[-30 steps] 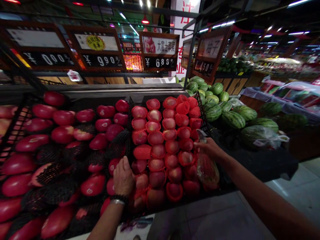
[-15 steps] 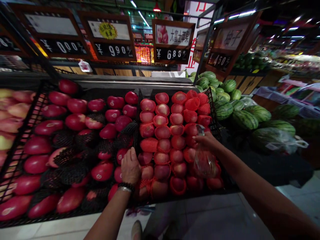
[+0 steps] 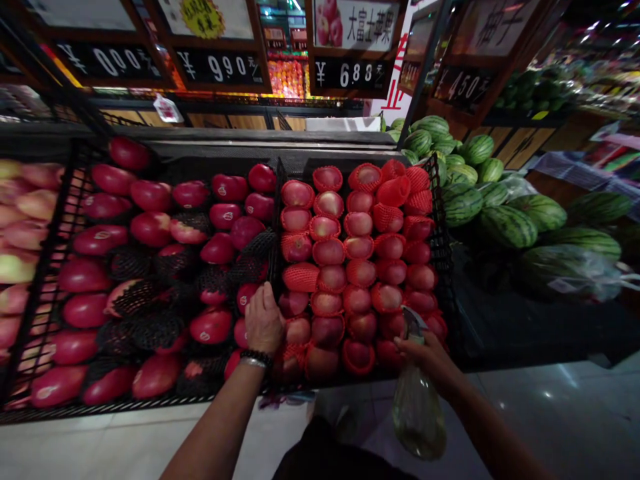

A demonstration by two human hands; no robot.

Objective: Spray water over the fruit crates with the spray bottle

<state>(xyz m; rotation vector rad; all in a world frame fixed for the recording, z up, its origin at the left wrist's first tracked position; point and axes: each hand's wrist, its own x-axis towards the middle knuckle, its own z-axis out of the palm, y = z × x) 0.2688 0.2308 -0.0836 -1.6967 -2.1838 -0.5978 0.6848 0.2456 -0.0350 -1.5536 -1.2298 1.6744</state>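
大富士苹果 sign (image 3: 356,25), ¥6.88 board (image 3: 351,75), 柚子 sign (image 3: 491,24), ¥4.50 board (image 3: 463,87)

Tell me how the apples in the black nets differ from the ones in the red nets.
The deep red apples are darker than the paler pinkish apples. The deep red apples have black foam nets, and many show bare, while the paler apples sit in red foam nets, in tidier rows. Both lots lie side by side in black crates.

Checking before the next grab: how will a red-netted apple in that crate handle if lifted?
The netted apple is probably firm and heavy for its size. Being round, it may roll, though its foam net should add grip.
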